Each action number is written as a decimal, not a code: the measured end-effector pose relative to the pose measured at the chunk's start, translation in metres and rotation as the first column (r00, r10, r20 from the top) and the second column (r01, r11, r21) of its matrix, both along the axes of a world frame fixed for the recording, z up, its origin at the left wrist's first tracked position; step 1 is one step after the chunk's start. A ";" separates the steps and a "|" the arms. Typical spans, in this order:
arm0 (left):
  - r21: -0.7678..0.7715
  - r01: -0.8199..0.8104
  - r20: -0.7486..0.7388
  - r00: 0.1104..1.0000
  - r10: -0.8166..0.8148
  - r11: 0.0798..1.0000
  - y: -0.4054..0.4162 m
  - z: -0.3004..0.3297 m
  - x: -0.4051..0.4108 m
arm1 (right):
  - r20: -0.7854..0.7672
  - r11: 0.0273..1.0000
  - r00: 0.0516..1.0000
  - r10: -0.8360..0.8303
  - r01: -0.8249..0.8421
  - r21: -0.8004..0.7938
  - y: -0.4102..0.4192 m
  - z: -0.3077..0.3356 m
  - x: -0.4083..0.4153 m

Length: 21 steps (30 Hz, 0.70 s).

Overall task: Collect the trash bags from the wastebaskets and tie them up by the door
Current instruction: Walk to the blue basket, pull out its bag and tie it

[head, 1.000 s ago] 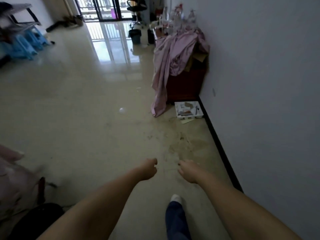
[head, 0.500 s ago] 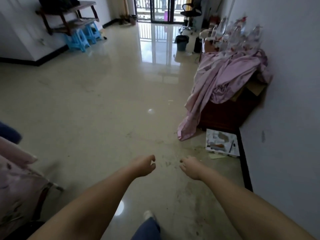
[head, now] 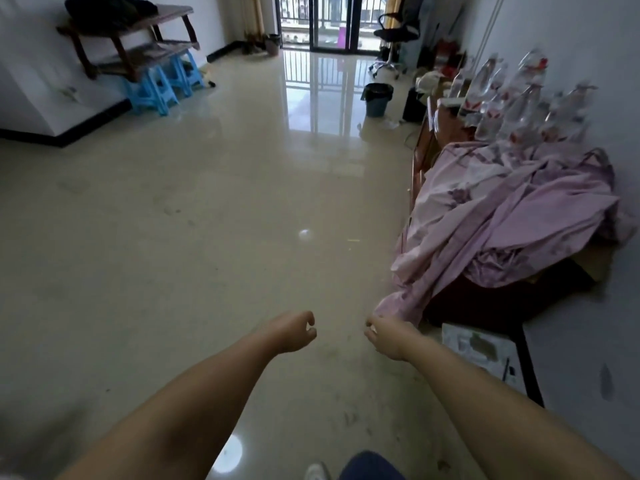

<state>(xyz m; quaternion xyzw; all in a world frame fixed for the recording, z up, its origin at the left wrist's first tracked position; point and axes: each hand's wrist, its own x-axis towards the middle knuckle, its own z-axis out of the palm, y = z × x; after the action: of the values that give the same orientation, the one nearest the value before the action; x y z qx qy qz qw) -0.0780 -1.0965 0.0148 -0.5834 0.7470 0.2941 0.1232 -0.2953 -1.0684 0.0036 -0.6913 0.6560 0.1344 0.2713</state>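
A grey-blue wastebasket (head: 377,100) lined with a black trash bag stands on the shiny floor far ahead, near the right wall. A second dark bin (head: 414,105) stands just to its right. Another small bin (head: 273,45) sits by the glass balcony door (head: 322,22). My left hand (head: 294,330) and my right hand (head: 384,334) are stretched out low in front of me, fingers loosely curled, holding nothing. My right hand is next to the hanging corner of a pink sheet.
A pink sheet (head: 502,216) drapes over a dark cabinet along the right wall, with clear bottles (head: 519,98) behind it. A white tray (head: 481,348) lies on the floor by the wall. Blue stools (head: 159,84) and a wooden bench stand far left. An office chair (head: 394,32) stands near the door.
The view has advanced down the room and lifted; the cabinet, sheet and wastebasket are nearer. Both hands stay extended in front, empty, fingers a bit more curled.
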 end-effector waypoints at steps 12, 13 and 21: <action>-0.027 -0.056 -0.011 0.998 0.055 0.998 -0.317 -0.006 -0.014 | 0.024 1.000 1.000 -0.010 0.010 -0.010 -0.322 -0.022 -0.028; -0.025 -0.072 -0.014 0.997 0.071 0.997 -0.343 -0.004 -0.015 | 0.023 1.000 1.000 -0.005 0.005 -0.001 -0.351 -0.022 -0.032; -0.028 -0.144 -0.032 0.989 0.143 0.989 -0.549 0.002 -0.022 | -0.027 0.994 0.995 0.096 -0.094 0.056 -0.571 -0.007 -0.039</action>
<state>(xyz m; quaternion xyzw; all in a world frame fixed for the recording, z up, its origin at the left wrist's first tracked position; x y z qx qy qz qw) -0.0999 -1.6453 0.0172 -0.6329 0.7093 0.2995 0.0817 -0.3341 -1.6396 -0.0034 -0.7120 0.6224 0.1752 0.2738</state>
